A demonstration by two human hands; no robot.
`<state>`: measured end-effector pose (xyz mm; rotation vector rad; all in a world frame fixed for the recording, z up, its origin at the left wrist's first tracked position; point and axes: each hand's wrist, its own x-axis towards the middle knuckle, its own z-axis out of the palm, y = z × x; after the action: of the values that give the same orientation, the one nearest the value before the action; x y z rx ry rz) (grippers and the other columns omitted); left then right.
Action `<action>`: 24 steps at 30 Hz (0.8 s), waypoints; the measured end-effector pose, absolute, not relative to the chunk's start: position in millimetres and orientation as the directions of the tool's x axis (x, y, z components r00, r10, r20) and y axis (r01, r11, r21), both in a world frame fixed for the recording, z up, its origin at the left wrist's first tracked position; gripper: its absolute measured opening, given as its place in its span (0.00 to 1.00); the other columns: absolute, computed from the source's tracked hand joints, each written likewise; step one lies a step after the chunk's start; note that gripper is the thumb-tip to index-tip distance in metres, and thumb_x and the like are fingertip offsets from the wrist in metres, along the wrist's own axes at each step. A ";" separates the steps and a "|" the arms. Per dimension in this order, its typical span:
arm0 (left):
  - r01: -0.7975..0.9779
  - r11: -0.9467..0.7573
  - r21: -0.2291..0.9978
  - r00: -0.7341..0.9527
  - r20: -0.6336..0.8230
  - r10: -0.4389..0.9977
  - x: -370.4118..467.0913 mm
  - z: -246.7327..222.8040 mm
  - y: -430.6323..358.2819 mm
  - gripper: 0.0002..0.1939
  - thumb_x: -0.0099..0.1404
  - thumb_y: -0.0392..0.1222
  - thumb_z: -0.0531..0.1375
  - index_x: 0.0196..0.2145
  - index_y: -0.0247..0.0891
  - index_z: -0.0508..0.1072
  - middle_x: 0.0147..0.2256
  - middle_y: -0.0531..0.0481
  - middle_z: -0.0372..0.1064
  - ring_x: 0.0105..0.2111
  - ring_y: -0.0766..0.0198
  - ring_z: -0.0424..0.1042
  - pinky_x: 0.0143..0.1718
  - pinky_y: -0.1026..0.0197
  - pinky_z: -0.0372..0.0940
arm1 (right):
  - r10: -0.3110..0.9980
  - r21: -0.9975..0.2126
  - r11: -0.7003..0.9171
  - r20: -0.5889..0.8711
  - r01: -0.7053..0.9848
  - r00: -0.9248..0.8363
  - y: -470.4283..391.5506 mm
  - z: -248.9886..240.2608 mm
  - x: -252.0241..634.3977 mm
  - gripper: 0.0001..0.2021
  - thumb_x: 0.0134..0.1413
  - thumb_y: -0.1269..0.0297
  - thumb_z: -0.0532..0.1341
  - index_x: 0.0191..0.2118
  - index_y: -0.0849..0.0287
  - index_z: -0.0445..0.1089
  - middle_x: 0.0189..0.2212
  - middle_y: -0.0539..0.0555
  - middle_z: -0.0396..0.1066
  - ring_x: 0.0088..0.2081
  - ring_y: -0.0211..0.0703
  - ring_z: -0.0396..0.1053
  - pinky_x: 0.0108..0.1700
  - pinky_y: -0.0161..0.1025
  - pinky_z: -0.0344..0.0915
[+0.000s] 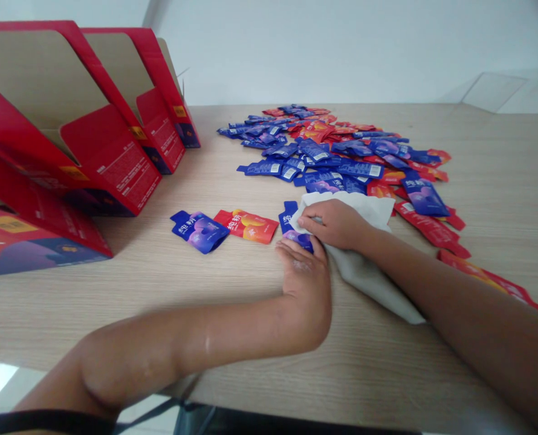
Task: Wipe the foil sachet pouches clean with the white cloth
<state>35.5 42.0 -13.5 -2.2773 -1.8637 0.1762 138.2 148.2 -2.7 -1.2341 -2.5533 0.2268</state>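
Note:
A blue pouch (pixel 289 211) lies flat on the table between my hands. The fingers of my left hand (pixel 303 266) rest on its lower edge, spread a little and pressing it down. In my right hand (pixel 335 222) a white cloth (pixel 364 266) is bunched, and its front fold touches the pouch's printed face. The rest of the cloth spreads under my right wrist. Just left of the pouch lie an orange-red pouch (pixel 253 227) and another blue pouch (pixel 200 231), their edges meeting.
A large pile of blue and red pouches (pixel 314 148) covers the back middle of the table (pixel 160 284) and trails to the right. Several open red cardboard boxes (pixel 119 160) stand at the left. A clear plastic piece (pixel 493 92) is at the back right.

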 end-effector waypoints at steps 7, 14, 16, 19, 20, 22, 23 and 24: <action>0.967 -0.180 -0.181 0.188 0.030 0.982 35.1 -12.7 41.2 0.25 0.68 0.27 0.47 0.62 0.29 0.60 0.53 0.21 0.68 0.53 0.46 0.72 0.52 0.40 0.66 | 0.808 -0.215 0.589 0.176 0.779 -0.562 151.2 -2.9 138.5 0.20 0.62 0.56 0.50 0.30 0.59 0.75 0.29 0.56 0.76 0.32 0.43 0.67 0.33 0.38 0.52; 0.955 -0.185 -0.233 0.198 0.034 0.980 35.2 -14.1 41.1 0.25 0.69 0.28 0.47 0.63 0.27 0.58 0.53 0.19 0.67 0.53 0.45 0.71 0.52 0.41 0.67 | 0.841 -0.178 0.539 0.161 0.823 -0.516 152.6 -1.8 139.4 0.20 0.62 0.55 0.50 0.31 0.59 0.75 0.29 0.55 0.76 0.30 0.42 0.66 0.31 0.38 0.51; 0.966 -0.173 -0.193 0.187 0.054 0.981 35.5 -15.0 41.3 0.25 0.69 0.28 0.48 0.63 0.27 0.59 0.53 0.19 0.67 0.53 0.45 0.72 0.52 0.40 0.66 | 0.853 -0.162 0.520 0.156 0.839 -0.499 153.3 -1.3 139.9 0.20 0.62 0.55 0.50 0.30 0.59 0.75 0.29 0.55 0.75 0.30 0.42 0.66 0.31 0.38 0.50; 0.965 -0.172 -0.197 0.188 0.066 0.980 35.7 -15.3 41.2 0.25 0.68 0.27 0.48 0.62 0.28 0.60 0.52 0.21 0.69 0.52 0.47 0.72 0.51 0.41 0.67 | 0.869 -0.136 0.490 0.156 0.861 -0.469 154.3 -1.8 140.7 0.21 0.63 0.55 0.49 0.30 0.59 0.75 0.29 0.55 0.75 0.30 0.42 0.66 0.30 0.38 0.49; 0.958 -0.175 -0.226 0.193 0.060 0.979 35.7 -14.9 41.1 0.25 0.68 0.27 0.48 0.62 0.29 0.60 0.52 0.23 0.69 0.51 0.47 0.73 0.50 0.42 0.68 | 0.874 -0.126 0.479 0.159 0.869 -0.459 154.6 -2.4 141.1 0.21 0.63 0.55 0.49 0.30 0.59 0.75 0.29 0.55 0.75 0.31 0.42 0.67 0.30 0.38 0.49; 0.945 -0.179 -0.274 0.199 0.046 0.979 35.6 -13.7 40.9 0.26 0.67 0.26 0.47 0.62 0.31 0.60 0.52 0.25 0.71 0.51 0.49 0.73 0.49 0.42 0.69 | 0.885 -0.101 0.454 0.165 0.885 -0.435 155.2 -4.0 141.9 0.21 0.63 0.55 0.49 0.31 0.59 0.75 0.30 0.56 0.76 0.31 0.42 0.67 0.30 0.39 0.49; 0.943 -0.179 -0.279 0.198 0.042 0.979 35.5 -13.0 40.8 0.27 0.67 0.26 0.48 0.62 0.31 0.60 0.52 0.26 0.71 0.50 0.49 0.74 0.49 0.42 0.69 | 0.890 -0.086 0.441 0.168 0.894 -0.423 155.6 -4.9 142.4 0.21 0.63 0.54 0.48 0.32 0.59 0.75 0.30 0.56 0.76 0.30 0.43 0.67 0.29 0.39 0.48; 0.945 -0.180 -0.272 0.198 0.039 0.979 35.5 -12.4 40.7 0.26 0.67 0.26 0.48 0.62 0.31 0.60 0.51 0.26 0.71 0.50 0.49 0.74 0.49 0.42 0.69 | 0.895 -0.074 0.428 0.172 0.901 -0.411 156.0 -5.7 143.0 0.22 0.63 0.54 0.48 0.32 0.59 0.76 0.31 0.57 0.76 0.30 0.43 0.67 0.29 0.39 0.48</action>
<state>35.5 40.7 -12.4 -2.2361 -1.8401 0.2107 143.0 156.0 -5.7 -1.5863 -2.4931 -0.0448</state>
